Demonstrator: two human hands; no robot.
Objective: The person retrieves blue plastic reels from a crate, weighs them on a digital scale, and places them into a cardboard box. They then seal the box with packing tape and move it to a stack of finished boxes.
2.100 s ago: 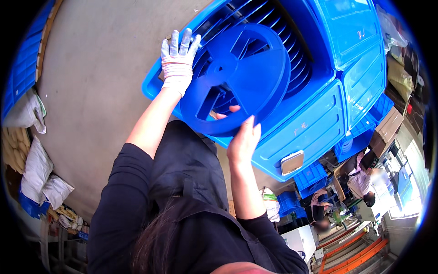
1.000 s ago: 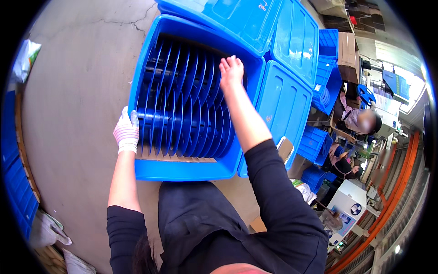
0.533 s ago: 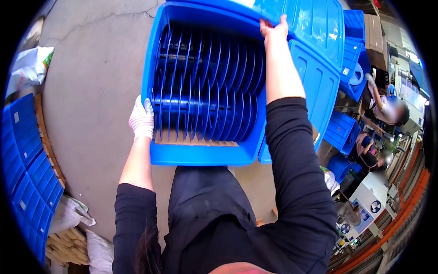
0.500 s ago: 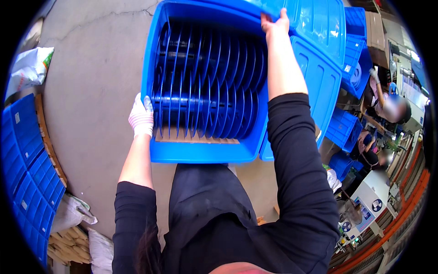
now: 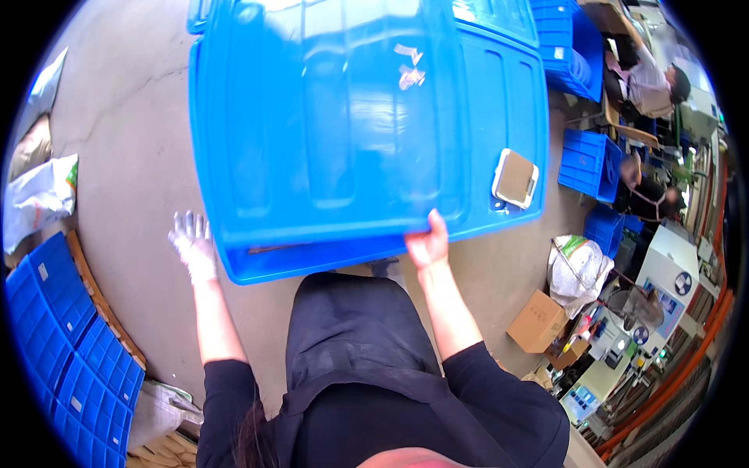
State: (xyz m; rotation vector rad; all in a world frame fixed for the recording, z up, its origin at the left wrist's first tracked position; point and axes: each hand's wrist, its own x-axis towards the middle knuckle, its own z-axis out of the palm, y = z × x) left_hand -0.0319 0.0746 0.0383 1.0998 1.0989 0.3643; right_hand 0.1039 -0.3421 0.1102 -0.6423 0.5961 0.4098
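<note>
Blue lid [image 5: 312, 132] is gripped by the right hand [image 5: 427, 245], gloved left hand [image 5: 193, 243] spread wide

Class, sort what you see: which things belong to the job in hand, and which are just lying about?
Job in hand:
blue lid
blue box, partly under it
right hand, at the lid's near edge
gloved left hand, open beside the box

Lying about:
cardboard box
white sack at right
blue crates at left
</note>
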